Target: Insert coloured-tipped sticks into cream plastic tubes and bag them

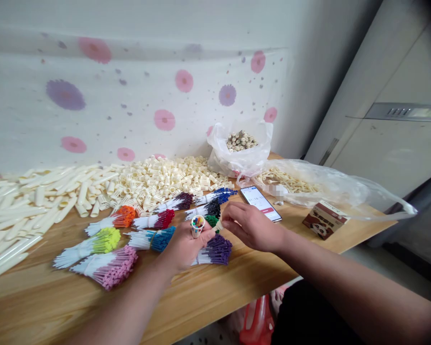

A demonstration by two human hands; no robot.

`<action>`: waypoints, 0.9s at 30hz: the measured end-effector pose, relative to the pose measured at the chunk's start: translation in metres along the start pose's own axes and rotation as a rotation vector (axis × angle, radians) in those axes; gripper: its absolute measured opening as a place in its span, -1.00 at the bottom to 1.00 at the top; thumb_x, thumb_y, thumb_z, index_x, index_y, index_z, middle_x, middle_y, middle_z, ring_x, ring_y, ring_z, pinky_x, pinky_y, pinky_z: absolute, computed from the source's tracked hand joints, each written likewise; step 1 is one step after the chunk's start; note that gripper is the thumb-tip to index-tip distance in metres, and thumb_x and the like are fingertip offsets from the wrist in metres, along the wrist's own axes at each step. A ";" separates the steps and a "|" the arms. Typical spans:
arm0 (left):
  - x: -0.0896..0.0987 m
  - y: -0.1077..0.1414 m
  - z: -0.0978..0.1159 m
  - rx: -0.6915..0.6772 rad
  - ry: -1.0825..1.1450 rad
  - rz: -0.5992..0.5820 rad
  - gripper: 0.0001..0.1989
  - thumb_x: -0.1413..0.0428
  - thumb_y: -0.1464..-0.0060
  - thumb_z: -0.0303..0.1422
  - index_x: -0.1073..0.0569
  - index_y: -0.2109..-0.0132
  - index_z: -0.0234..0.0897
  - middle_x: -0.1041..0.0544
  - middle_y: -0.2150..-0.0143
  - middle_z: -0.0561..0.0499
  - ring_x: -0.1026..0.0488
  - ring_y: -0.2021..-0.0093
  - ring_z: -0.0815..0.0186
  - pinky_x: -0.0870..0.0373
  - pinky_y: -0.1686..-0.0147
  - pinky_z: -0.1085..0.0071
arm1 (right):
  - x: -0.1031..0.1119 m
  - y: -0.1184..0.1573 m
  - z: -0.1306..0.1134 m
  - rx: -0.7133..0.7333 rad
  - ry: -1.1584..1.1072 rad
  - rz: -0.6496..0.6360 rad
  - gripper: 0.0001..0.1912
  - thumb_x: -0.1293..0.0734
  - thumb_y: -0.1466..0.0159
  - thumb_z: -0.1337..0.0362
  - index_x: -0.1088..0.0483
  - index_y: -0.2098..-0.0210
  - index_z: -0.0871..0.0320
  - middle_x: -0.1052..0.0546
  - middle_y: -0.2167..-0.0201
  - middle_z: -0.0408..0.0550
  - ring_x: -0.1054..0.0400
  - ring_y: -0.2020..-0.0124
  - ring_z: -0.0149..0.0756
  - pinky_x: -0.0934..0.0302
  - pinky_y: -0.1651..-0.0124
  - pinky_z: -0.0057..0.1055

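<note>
My left hand (pixel 185 247) is wrapped around a cream multicolour pen barrel (pixel 198 234). Its open end faces up, and several coloured refill tips show inside. My right hand (pixel 253 226) pinches a small cream plastic piece (pixel 219 225) beside my left thumb; most of it is hidden by the fingers. Just under the hands lie a bundle of purple refills (pixel 217 249) and a partly covered green bundle (pixel 211 220). To the left are blue (pixel 162 238), pink (pixel 109 266), yellow (pixel 104 241), orange (pixel 123 216) and red (pixel 161 219) bundles.
Cream tubes (pixel 53 196) and short slotted cream parts (pixel 165 175) are heaped along the wall. Behind the hands stands a plastic bag (pixel 222 155) of small parts. A phone (pixel 260 203), a small box (pixel 324 220) and another clear bag (pixel 341 184) are at the right.
</note>
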State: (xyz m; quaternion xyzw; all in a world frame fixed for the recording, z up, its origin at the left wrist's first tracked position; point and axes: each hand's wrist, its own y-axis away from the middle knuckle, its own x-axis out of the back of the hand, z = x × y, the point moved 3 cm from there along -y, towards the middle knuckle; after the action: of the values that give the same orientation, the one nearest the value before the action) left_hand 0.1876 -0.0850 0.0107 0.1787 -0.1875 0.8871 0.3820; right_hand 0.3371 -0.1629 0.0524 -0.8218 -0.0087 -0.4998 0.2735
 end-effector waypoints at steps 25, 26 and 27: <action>0.006 -0.003 -0.005 -0.155 -0.235 0.055 -0.80 0.01 -0.09 -0.40 -0.44 0.44 -0.30 -0.42 0.47 0.08 -0.31 0.41 0.37 -0.17 0.38 0.47 | 0.054 0.013 -0.066 0.277 0.137 0.417 -0.95 -0.34 -0.20 0.41 -0.41 0.33 0.17 -0.56 0.36 -0.05 -0.46 0.32 -0.38 -0.38 0.25 -0.48; 0.006 -0.003 -0.004 -0.158 -0.235 0.049 -0.81 0.01 -0.08 -0.41 -0.43 0.45 -0.30 -0.42 0.48 0.08 -0.31 0.41 0.37 -0.17 0.39 0.47 | 0.052 0.012 -0.065 0.286 0.150 0.411 -0.96 -0.35 -0.19 0.41 -0.41 0.33 0.18 -0.55 0.36 -0.04 -0.46 0.32 -0.39 -0.37 0.24 -0.48; 0.005 -0.003 -0.004 -0.163 -0.235 0.042 -0.81 0.01 -0.07 -0.43 -0.43 0.46 -0.31 -0.42 0.48 0.08 -0.32 0.41 0.37 -0.17 0.39 0.47 | 0.050 0.012 -0.063 0.292 0.160 0.402 -0.96 -0.35 -0.19 0.41 -0.40 0.34 0.19 -0.55 0.35 -0.03 -0.45 0.31 -0.39 -0.36 0.23 -0.47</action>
State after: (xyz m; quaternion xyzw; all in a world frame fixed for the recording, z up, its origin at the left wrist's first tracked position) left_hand 0.1857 -0.0780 0.0099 0.2458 -0.3063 0.8497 0.3518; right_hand 0.3138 -0.2149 0.1110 -0.7165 0.1047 -0.4924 0.4829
